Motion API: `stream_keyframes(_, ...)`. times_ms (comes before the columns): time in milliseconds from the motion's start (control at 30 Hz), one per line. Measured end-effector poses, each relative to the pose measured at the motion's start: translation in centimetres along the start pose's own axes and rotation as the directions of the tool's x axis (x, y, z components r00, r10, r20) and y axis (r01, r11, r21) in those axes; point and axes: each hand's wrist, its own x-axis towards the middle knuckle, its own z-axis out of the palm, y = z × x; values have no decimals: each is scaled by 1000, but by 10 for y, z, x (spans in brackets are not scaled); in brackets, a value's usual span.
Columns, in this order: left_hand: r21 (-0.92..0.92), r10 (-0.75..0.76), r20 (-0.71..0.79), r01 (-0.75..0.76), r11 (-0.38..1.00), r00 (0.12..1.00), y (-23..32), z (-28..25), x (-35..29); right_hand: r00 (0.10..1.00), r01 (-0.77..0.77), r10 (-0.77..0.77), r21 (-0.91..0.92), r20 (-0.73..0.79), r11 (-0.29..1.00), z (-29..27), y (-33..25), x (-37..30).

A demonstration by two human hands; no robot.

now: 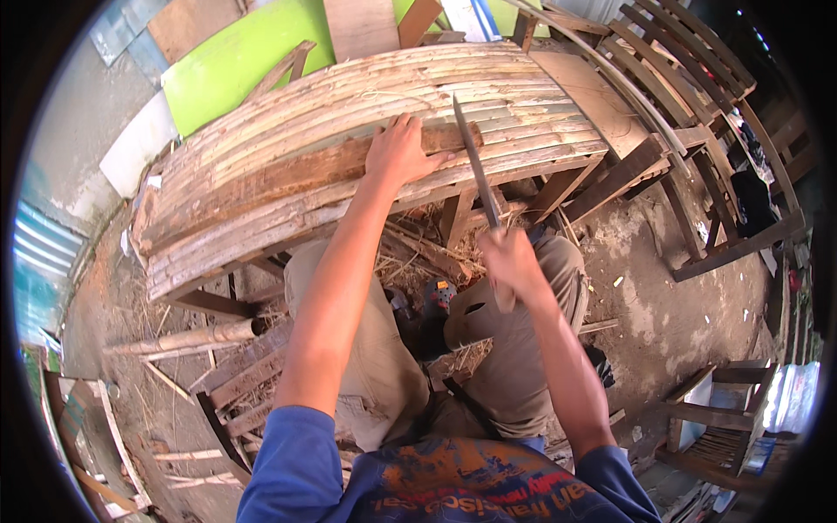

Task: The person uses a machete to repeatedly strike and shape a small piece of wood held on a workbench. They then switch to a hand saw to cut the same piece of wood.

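Note:
A long brown wooden plank [296, 170] lies across a bench top of bamboo slats [366, 100]. My left hand [398, 155] grips the plank towards its right end, fingers over the far edge and thumb stretched along it to the right. In my right hand [513, 261] is the wooden handle of a machete [478, 170], the handle's butt showing below the fist. Its narrow dark blade points away from me and passes beside the plank's right end. Whether the blade touches the wood, I cannot tell.
My knees are close to the bench's near edge. Wood scraps and dry shavings [418, 248] litter the ground below. A bamboo pole [187, 338] lies at the left. Slatted wooden frames [689, 157] stand at the right, and a bright green panel [235, 65] leans behind the bench.

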Motion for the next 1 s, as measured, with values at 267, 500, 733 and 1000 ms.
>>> stream_keyframes(267,-39,7,18,-6,999,1000,2,-2,-1,999,-1,3,-50,39,999,-6,-49,34)
stream_keyframes(500,-68,-28,-6,28,997,1000,4,-7,-1,951,-136,35,-312,-307,940,-24,10,-93)
stream_keyframes(733,-19,138,-375,-156,988,917,7,23,-10,790,-28,110,144,-603,989,-88,32,-125)
stream_keyframes(1000,-129,538,-575,-717,685,617,92,-18,-67,583,-2,107,130,-806,991,-99,120,-119)
